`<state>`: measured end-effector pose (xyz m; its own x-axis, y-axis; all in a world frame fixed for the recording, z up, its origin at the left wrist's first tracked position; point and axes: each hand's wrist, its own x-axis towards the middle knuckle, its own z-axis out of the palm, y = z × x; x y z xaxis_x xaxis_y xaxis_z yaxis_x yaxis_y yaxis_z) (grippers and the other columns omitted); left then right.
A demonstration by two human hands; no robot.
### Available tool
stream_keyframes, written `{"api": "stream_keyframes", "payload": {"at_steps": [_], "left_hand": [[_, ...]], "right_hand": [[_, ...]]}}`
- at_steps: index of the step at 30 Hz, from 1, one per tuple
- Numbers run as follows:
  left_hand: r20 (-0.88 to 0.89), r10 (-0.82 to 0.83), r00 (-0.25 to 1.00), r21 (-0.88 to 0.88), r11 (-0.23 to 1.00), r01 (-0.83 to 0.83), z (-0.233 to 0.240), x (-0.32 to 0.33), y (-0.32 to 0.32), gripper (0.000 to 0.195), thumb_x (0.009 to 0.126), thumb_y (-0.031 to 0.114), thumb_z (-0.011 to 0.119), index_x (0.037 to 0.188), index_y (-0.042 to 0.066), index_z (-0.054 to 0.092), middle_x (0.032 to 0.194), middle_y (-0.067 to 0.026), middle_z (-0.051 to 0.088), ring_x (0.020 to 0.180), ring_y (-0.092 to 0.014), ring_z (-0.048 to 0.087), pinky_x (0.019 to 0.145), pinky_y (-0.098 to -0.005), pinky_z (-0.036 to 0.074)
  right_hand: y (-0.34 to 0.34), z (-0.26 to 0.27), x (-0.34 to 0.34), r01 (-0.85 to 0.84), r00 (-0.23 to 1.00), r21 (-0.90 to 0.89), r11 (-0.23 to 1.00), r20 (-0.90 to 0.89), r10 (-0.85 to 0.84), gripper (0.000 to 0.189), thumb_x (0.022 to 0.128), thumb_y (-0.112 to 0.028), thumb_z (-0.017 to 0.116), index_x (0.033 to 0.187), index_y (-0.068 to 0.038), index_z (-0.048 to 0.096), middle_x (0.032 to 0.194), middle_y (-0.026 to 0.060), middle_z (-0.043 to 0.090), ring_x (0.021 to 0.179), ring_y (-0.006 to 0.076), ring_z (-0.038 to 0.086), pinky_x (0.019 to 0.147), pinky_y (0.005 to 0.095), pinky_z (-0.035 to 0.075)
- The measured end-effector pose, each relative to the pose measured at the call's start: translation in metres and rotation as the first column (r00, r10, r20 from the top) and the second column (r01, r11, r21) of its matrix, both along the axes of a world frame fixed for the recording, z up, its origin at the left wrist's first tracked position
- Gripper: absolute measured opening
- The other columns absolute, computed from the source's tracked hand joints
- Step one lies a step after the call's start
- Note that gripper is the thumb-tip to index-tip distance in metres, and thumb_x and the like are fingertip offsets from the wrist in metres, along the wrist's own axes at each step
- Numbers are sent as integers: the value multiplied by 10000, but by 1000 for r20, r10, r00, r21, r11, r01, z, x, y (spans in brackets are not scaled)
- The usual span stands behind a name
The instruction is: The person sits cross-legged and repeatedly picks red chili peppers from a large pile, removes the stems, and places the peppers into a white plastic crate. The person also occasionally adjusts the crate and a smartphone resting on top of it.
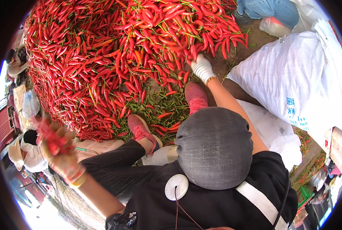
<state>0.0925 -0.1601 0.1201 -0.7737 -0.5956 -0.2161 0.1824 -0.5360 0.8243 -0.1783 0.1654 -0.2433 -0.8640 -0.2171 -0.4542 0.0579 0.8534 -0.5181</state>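
A big heap of red chili peppers (pixel 81 63) with green stems fills the upper left and middle. My left hand (pixel 58 146), in a stained glove and blurred, is raised at the lower left, its fingers closed around several red chili peppers (pixel 54 139). At the heap's near right edge is my right hand (pixel 202 67) in a white knitted glove, its fingertips at a red chili; whether it grips that chili is unclear. Green stems and loose chilies lie around my pink shoes (pixel 196 97).
A full white woven sack (pixel 289 72) stands on the right, with another white sack (pixel 268 126) beneath it. A person in jeans (pixel 270 11) is at the top right. Other people (pixel 31 155) sit along the left rim. A green crate (pixel 304 195) shows at the lower right.
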Motion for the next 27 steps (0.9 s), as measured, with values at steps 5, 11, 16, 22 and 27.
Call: {"api": "stream_keyframes", "payload": {"at_steps": [5,11,16,22,27], "left_hand": [[161,480,862,-279,860,-427,46,146,-81,395,893,298,616,1184,35,567,1055,-87,641,881,-177,612,734,-302,522],[335,878,341,-923,379,-68,5,375,-115,386,823,296,690,1172,150,611,933,19,637,722,-106,540,683,-299,466],[358,907,-224,-905,396,157,-28,474,-108,608,731,463,733,1144,55,555,972,-138,658,822,-247,639,726,-356,504],[528,628,-571,-583,758,294,-9,441,-68,962,720,724,592,1347,12,435,1326,-230,497,1258,-394,441,1047,-417,340],[216,818,534,-975,207,76,34,248,-70,414,907,362,590,1076,-12,644,961,-165,685,865,-273,658,794,-310,501]], "right_hand": [[17,-3,37,-120,982,-270,955,-171,75,360,857,-339,536,943,5,599,844,260,620,835,440,593,755,490,491],[21,17,33,-266,964,-322,909,-103,245,331,858,-320,529,935,-5,598,836,256,619,828,431,596,735,490,488],[24,27,21,-310,951,-274,910,-100,294,308,859,-303,523,928,-13,598,830,251,617,821,425,598,718,490,485],[34,43,10,-331,944,-253,909,-109,313,280,860,-284,515,920,-23,597,822,247,616,814,416,601,698,490,482],[20,97,28,-373,928,-284,883,-137,347,257,861,-268,509,914,-32,596,815,242,615,807,410,603,682,490,479]]}}
